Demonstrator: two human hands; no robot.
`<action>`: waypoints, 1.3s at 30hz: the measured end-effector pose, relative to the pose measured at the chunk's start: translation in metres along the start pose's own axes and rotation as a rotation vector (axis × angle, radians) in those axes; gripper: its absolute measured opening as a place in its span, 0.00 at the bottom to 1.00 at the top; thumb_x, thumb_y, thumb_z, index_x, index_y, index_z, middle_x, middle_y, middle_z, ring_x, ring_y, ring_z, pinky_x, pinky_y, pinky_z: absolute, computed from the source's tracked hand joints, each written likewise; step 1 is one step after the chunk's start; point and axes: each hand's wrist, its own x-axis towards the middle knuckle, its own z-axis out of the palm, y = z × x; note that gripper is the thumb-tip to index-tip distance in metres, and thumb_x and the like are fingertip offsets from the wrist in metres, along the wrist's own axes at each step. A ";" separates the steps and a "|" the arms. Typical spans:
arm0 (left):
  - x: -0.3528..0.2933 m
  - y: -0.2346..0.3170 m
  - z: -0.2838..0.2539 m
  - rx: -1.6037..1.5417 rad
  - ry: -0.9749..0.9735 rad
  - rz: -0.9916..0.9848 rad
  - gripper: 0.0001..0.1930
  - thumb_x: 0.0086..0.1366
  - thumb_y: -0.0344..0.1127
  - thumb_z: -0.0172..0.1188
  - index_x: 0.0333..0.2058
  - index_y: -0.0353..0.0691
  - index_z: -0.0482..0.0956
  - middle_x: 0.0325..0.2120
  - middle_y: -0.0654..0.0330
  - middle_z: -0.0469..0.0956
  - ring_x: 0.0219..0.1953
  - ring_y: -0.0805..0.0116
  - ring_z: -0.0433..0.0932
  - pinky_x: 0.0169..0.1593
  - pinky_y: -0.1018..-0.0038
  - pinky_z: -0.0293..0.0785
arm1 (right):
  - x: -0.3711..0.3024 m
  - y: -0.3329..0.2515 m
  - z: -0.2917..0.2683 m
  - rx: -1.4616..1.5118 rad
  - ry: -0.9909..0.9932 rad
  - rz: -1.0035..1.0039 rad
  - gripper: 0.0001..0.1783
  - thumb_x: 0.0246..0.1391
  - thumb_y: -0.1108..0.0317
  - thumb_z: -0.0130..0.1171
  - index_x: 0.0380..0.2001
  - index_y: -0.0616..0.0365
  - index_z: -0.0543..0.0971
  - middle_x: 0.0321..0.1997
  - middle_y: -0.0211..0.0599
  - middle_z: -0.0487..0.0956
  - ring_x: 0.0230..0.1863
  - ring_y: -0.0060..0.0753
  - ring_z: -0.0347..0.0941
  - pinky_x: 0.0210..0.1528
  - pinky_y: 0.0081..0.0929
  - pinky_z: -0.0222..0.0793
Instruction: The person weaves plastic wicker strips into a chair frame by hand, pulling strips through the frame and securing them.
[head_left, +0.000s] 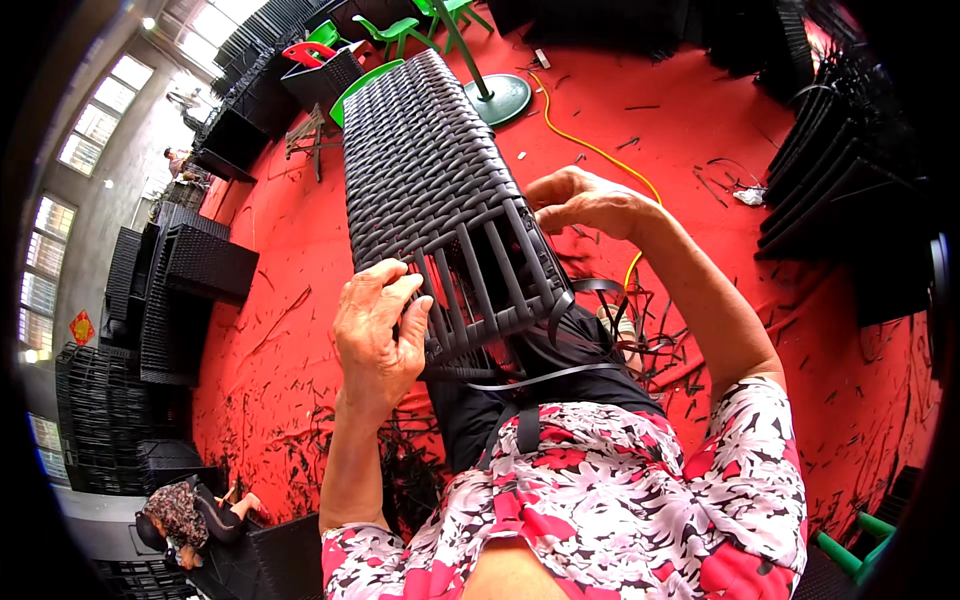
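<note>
A long dark grey wicker furniture piece (pixel 430 150) slants away in front of me, its near end over my lap. Tight weave covers its far part; towards me, bare bars (pixel 480 275) with gaps between them show. My left hand (pixel 378 335) is closed at the left edge of this open part, fingers bent over it and thumb beside the bars. At the right edge, my right hand (pixel 590 203) has its fingers bent together; what lies between the fingertips is hidden. Loose flat black strips (pixel 560 370) hang from the near end, across my thighs.
Red sheeting (pixel 270 350) strewn with black scraps covers the floor. A yellow cable (pixel 590 150) runs past a green round base with a pole (pixel 500 97). Black wicker pieces stand stacked left (pixel 195 265) and right (pixel 840 180). Another person (pixel 195 520) bends low at lower left.
</note>
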 end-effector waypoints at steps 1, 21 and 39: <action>0.000 0.000 -0.001 0.008 -0.001 0.001 0.11 0.51 0.26 0.65 0.36 0.34 0.78 0.37 0.53 0.76 0.38 0.55 0.76 0.41 0.66 0.73 | -0.009 -0.015 -0.003 -0.211 0.036 0.100 0.15 0.50 0.58 0.62 0.31 0.61 0.79 0.24 0.21 0.72 0.27 0.14 0.64 0.31 0.19 0.62; 0.131 0.070 0.086 -0.779 -0.295 -0.136 0.37 0.54 0.31 0.63 0.61 0.33 0.54 0.51 0.46 0.68 0.46 0.61 0.74 0.46 0.70 0.74 | -0.056 -0.087 0.013 -1.597 0.822 -0.402 0.24 0.36 0.71 0.64 0.41 0.53 0.71 0.34 0.37 0.73 0.28 0.43 0.75 0.32 0.36 0.72; 0.158 0.078 0.224 -0.567 0.026 0.461 0.05 0.45 0.37 0.59 0.21 0.48 0.81 0.19 0.62 0.79 0.23 0.67 0.79 0.23 0.70 0.75 | -0.169 -0.129 -0.039 -2.130 0.678 0.303 0.15 0.55 0.51 0.54 0.33 0.51 0.76 0.34 0.36 0.77 0.34 0.47 0.75 0.34 0.40 0.70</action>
